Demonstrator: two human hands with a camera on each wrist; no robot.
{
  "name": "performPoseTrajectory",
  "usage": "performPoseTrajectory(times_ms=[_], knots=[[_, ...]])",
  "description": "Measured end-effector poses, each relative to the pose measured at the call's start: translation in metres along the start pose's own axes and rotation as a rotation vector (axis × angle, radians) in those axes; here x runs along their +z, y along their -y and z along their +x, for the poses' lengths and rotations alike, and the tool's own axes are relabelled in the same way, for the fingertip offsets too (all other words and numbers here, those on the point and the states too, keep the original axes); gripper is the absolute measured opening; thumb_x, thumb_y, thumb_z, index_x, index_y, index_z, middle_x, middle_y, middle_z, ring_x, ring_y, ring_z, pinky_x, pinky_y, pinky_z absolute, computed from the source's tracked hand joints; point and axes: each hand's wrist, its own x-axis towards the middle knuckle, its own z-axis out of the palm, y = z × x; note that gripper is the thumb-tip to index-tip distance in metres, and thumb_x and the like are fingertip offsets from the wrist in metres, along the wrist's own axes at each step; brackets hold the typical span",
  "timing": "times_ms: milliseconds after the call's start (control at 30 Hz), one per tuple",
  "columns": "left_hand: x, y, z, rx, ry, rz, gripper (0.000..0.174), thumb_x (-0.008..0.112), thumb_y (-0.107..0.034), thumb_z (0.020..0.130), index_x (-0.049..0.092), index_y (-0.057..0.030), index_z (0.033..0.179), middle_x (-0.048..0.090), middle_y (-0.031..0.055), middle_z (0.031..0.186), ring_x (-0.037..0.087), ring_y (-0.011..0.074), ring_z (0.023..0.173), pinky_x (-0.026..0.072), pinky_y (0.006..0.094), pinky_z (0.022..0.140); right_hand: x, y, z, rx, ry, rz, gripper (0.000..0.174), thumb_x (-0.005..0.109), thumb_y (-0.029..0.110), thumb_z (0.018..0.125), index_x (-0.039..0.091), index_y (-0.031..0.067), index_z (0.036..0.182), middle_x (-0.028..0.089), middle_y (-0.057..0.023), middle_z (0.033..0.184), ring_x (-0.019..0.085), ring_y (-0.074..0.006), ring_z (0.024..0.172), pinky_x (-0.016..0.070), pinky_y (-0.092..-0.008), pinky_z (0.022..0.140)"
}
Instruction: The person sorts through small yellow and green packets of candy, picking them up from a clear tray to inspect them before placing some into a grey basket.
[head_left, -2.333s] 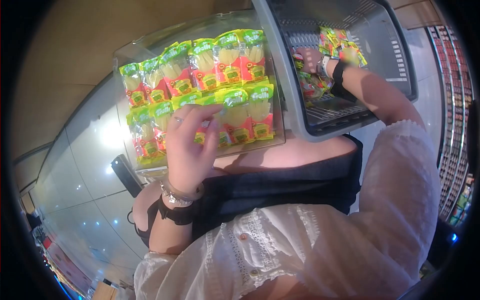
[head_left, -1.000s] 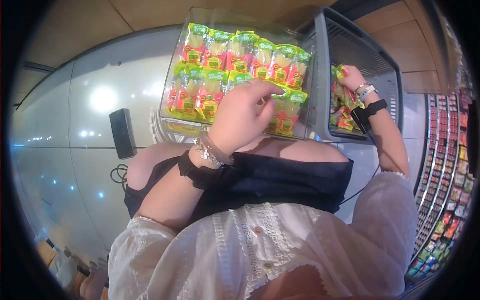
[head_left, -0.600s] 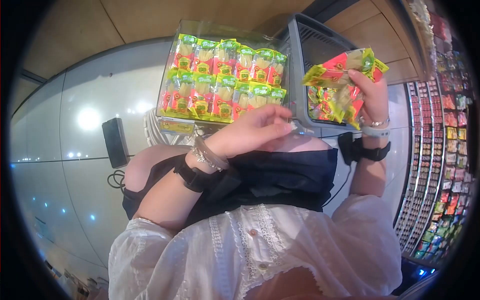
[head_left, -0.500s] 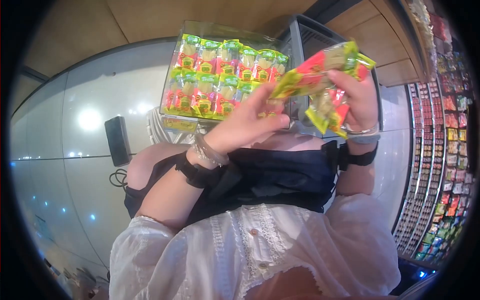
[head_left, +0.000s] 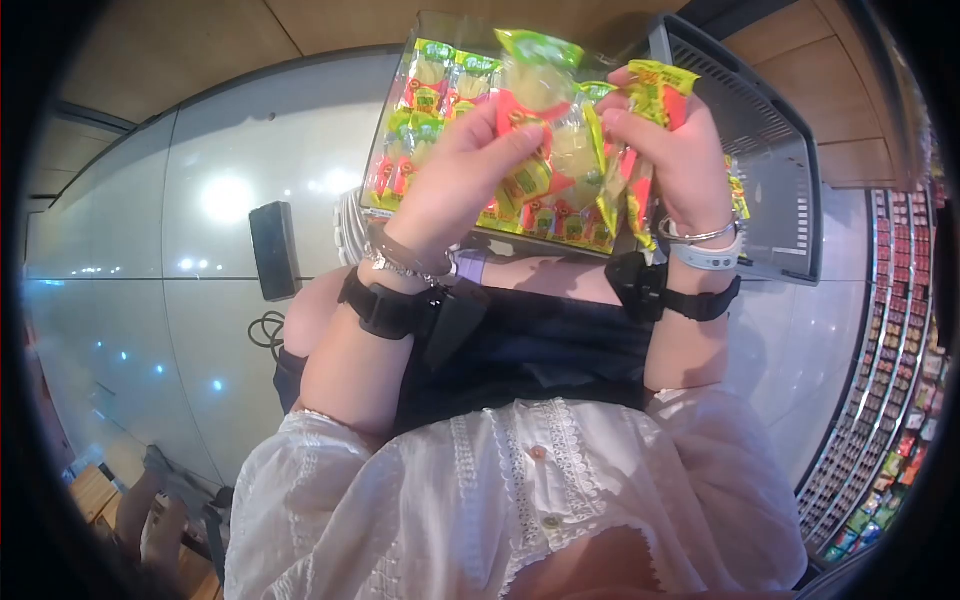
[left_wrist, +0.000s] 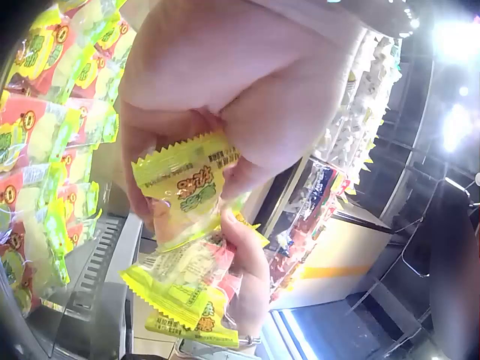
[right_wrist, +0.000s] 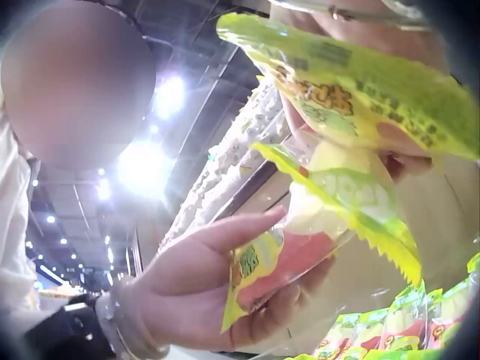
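Swung up over the clear tray (head_left: 535, 246) since the earlier frame, the left hand (head_left: 455, 185) now holds a Trolli packet (head_left: 540, 95) of its own, while the right hand (head_left: 690, 175) comes in from above the grey basket (head_left: 785, 190) toward the tray's 2 o'clock end. Seen from the head, we find the left hand near 12 o'clock, its thumb and fingers clamped on the packet, which stands almost upright with its green top toward 12 o'clock. Toward 2 o'clock, the right hand is clamped on a bunch of packets (head_left: 660, 95), some of them hanging below its fingers; we cannot tell how many. Whether the held packets of the two hands touch, we cannot tell either.

Beneath them, we see tray packets (head_left: 430, 75) set in rows, their labels facing up, in the tray at 12 o'clock. Beside it at 2 o'clock sits the basket, where more packets show past the right wrist. We see black bands on both wrists, a white blouse (head_left: 500, 480) at 6 o'clock, a dark block (head_left: 272, 250) on the tiled floor (head_left: 150, 230) near 9 o'clock and stocked shelves (head_left: 890, 330) past 3 o'clock.
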Motion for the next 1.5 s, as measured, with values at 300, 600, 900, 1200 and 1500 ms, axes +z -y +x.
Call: performPoseTrajectory(times_ms=[300, 600, 900, 1200, 1500], knots=[[-0.001, 0.013, 0.008, 0.139, -0.130, -0.143, 0.026, 0.053, -0.013, 0.084, 0.049, -0.0010, 0.107, 0.058, 0.0058, 0.098, 0.054, 0.0094, 0.089, 0.0425, 0.0240, 0.080, -0.012, -0.004, -0.007, -0.034, 0.155, 0.016, 0.029, 0.066, 0.006, 0.068, 0.054, 0.0009, 0.093, 0.058, -0.0028, 0.077, 0.053, -0.0064, 0.058, 0.0424, -0.0198, 0.053], [0.003, 0.008, 0.005, 0.138, -0.169, -0.051, 0.025, 0.049, -0.014, 0.086, 0.050, -0.0003, 0.106, 0.057, 0.0062, 0.097, 0.054, 0.0112, 0.090, 0.0456, 0.0263, 0.077, -0.003, -0.019, -0.001, -0.144, 0.057, -0.185, 0.027, 0.058, -0.001, 0.066, 0.054, 0.0024, 0.092, 0.054, -0.0010, 0.063, 0.048, -0.0047, 0.044, 0.0375, -0.0193, 0.040], [-0.014, 0.002, 0.009, 0.113, -0.395, -0.033, 0.030, 0.041, -0.014, 0.086, 0.045, -0.0010, 0.112, 0.052, 0.0088, 0.108, 0.053, 0.0189, 0.097, 0.0448, 0.0311, 0.077, -0.047, -0.009, 0.005, -0.339, -0.112, -0.327, 0.024, 0.054, -0.002, 0.067, 0.054, 0.0029, 0.091, 0.055, -0.0005, 0.075, 0.048, -0.0067, 0.045, 0.0385, -0.0209, 0.042], [-0.035, 0.001, 0.006, 0.165, -0.439, 0.034, 0.025, 0.042, -0.015, 0.085, 0.048, -0.0009, 0.105, 0.052, 0.0090, 0.104, 0.052, 0.0199, 0.097, 0.0449, 0.0340, 0.077, -0.027, -0.007, 0.048, -0.036, 0.115, -0.552, 0.022, 0.056, 0.004, 0.065, 0.053, 0.0017, 0.087, 0.054, -0.0031, 0.063, 0.050, -0.0082, 0.048, 0.0411, -0.0237, 0.046], [-0.040, -0.011, 0.003, 0.282, -0.444, 0.069, 0.018, 0.048, -0.009, 0.082, 0.052, 0.0003, 0.097, 0.054, 0.0087, 0.097, 0.053, 0.0145, 0.092, 0.0462, 0.0295, 0.075, -0.005, -0.073, 0.099, -0.048, 0.267, -1.109, 0.024, 0.057, 0.010, 0.065, 0.052, 0.0015, 0.087, 0.057, -0.0120, 0.069, 0.055, -0.0209, 0.055, 0.0449, -0.0315, 0.055]])
